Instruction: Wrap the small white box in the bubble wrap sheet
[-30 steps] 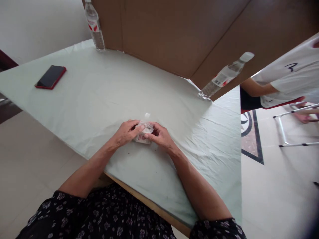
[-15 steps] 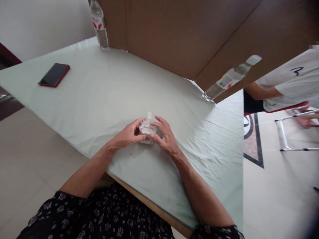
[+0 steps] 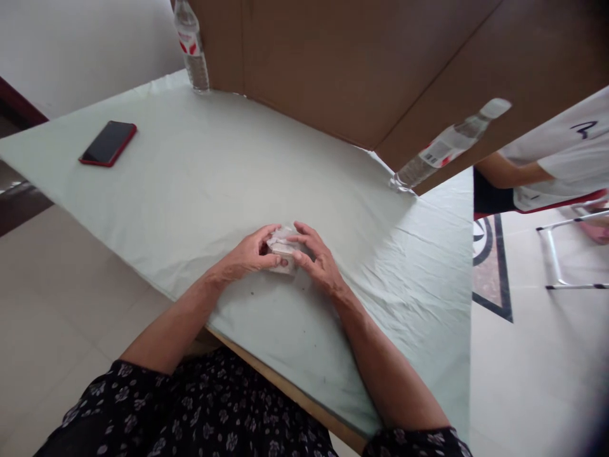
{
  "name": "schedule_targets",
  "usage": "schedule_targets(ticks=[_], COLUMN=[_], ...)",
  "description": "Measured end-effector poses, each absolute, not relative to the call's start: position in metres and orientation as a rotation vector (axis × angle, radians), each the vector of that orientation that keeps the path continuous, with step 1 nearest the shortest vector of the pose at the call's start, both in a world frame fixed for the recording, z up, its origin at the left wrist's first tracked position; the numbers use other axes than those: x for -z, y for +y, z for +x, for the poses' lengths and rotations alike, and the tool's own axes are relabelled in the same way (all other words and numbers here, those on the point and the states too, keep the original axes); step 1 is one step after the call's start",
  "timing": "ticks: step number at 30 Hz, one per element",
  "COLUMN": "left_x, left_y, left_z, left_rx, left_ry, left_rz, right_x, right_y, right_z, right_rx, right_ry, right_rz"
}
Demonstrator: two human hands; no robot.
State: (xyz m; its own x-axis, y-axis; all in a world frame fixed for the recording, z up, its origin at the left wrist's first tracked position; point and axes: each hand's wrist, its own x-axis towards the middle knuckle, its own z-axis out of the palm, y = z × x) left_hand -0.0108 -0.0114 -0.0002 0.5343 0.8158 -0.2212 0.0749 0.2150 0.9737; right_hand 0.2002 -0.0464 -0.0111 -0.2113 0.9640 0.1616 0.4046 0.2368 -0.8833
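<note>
A small whitish box [image 3: 281, 268] with a dark round mark on its front rests on the cloth near me. Crumpled, thin white wrapping [image 3: 282, 236], partly see-through, covers its top. My left hand [image 3: 248, 255] is closed around the box's left side, thumb along the front edge. From the right, my right hand [image 3: 320, 259] curls in, thumb at the near corner and fingers over the wrapping. Its fingertips partly hide the top of the box. A clear scrap hangs beside the right thumb, too faint to make out.
A pale green cloth [image 3: 200, 171] covers the table. A phone with a red case [image 3: 108, 143] lies far left. Two clear bottles, one at the back left [image 3: 194, 60] and one at the right [image 3: 442, 149], stand by a brown cardboard panel [image 3: 323, 70]. A person in white sits beyond.
The clear piece that stood up behind the box no longer shows there; a clear scrap now shows by my right thumb. Both hands stay around the box. The view has shifted slightly.
</note>
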Motion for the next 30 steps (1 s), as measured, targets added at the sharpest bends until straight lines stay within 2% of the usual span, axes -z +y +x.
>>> schedule_targets(ticks=[6, 12, 18, 25, 30], left_x=[0.001, -0.003, -0.004, -0.01, -0.011], left_y=[-0.012, -0.012, -0.011, -0.006, -0.005], left_z=[-0.009, -0.009, -0.007, -0.009, -0.007], left_rx=[-0.65, -0.636, -0.636, -0.565, -0.594], left_ry=[0.846, 0.839, 0.88, 0.902, 0.944], left_rz=[1.21, 1.171, 1.152, 1.254, 1.349], right_x=[0.009, 0.005, -0.002, -0.011, -0.015], right_y=[-0.044, -0.023, -0.004, -0.01, -0.022], right_z=[0.204, 0.199, 0.181, 0.181, 0.181], right_rx=[-0.962, -1.21, -1.382, -1.213, -0.848], right_ry=[-1.579, -1.348, -1.171, -1.247, -1.546], right_rz=[-1.303, -1.388, -1.241, -1.216, -1.251])
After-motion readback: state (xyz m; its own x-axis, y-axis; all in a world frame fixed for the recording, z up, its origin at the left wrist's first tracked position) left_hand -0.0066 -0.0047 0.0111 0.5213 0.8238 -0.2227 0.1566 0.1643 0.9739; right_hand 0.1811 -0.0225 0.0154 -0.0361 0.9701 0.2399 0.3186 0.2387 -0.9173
